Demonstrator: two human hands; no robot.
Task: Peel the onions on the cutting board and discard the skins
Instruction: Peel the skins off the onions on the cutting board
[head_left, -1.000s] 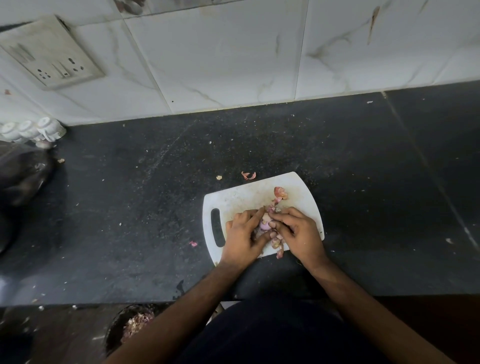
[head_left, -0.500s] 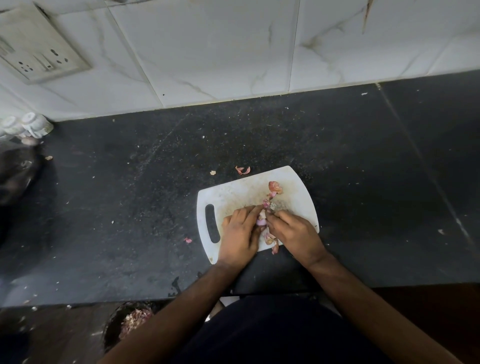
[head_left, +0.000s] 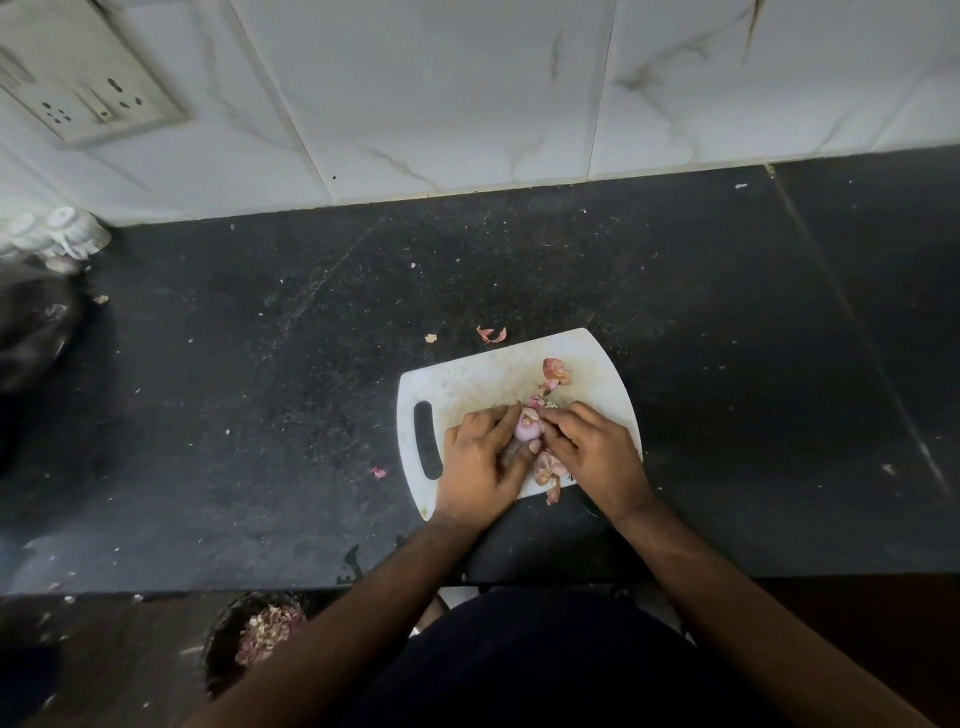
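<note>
A white cutting board (head_left: 467, 379) with a handle slot lies on the black counter. Over its near edge my left hand (head_left: 480, 462) grips a small pale purple onion (head_left: 525, 428). My right hand (head_left: 592, 449) pinches the skin at the onion's top with its fingertips. Loose pink skins (head_left: 556, 370) lie on the board beyond the hands, and more skins (head_left: 548, 467) sit between my hands at the board's near edge.
A skin scrap (head_left: 491, 334) lies on the counter (head_left: 260, 389) just beyond the board, another (head_left: 378, 472) to its left. A dark bin holding skins (head_left: 267, 631) stands below the counter edge. A dark bag (head_left: 31, 332) and white caps (head_left: 67, 234) sit at far left.
The onion has come into clearer view between my hands; my right fingertips have shifted onto its top. The hands stay over the board's near edge.
</note>
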